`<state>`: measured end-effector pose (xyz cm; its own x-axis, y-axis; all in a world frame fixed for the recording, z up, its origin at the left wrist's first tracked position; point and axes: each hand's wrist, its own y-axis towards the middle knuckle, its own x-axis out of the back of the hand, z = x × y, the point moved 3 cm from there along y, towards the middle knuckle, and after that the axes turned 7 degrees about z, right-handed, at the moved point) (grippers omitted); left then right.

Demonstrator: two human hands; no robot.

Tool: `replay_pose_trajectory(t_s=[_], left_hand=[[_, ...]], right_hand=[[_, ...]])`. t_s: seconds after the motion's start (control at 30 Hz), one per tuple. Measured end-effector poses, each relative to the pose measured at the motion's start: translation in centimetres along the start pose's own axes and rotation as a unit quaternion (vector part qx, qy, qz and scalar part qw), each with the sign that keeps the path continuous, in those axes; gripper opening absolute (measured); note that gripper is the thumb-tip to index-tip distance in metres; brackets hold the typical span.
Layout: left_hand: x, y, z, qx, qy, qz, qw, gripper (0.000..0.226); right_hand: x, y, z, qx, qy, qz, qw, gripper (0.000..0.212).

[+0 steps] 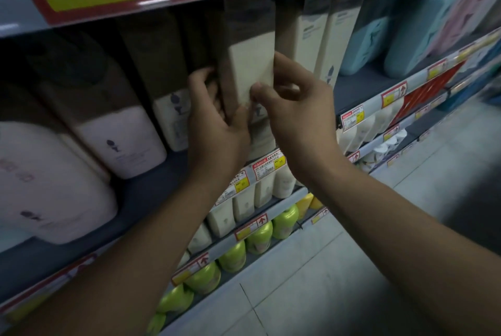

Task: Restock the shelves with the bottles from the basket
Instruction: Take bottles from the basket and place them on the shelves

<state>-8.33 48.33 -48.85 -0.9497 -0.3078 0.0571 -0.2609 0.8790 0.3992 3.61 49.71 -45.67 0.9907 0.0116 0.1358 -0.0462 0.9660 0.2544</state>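
Note:
A tall cream bottle (250, 67) with a brown top stands at the front of the grey shelf (151, 194), tilted a little. My left hand (217, 124) wraps its lower left side, fingers reaching behind it. My right hand (295, 107) pinches its lower right edge between thumb and fingers. More cream bottles (325, 37) of the same kind stand to its right and another (173, 116) to its left. The basket is out of view.
Pale pink bottles (122, 140) fill the shelf's left part, and turquoise and pink ones (412, 37) stand at the right. Lower shelves hold cream bottles (244, 202) and green bottles (257, 238). Price tags (268, 164) line the shelf edges. Tiled floor (352, 268) lies at the lower right.

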Motion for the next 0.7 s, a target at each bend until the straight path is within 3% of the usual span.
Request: replay_pose_trajectory(t_s=[0.2,0.47,0.7], left_hand=[[-0.6,0.4,1.1,-0.019,0.014,-0.028,0.999,0.051],[-0.3,0.5,1.9,-0.039,0.047,-0.04,0.997,0.062],[-0.2,0.6,2.4,0.007,0.025,-0.024,0.999,0.063]], right_hand=[[-0.3,-1.2,-0.1,0.019,-0.049,-0.097,0.994,0.031],[-0.4,-1.6,-1.2,0.039,0.002,-0.092,0.995,0.034],[-1.1,-1.8,-2.1,0.054,-0.034,-0.057,0.996,0.04]])
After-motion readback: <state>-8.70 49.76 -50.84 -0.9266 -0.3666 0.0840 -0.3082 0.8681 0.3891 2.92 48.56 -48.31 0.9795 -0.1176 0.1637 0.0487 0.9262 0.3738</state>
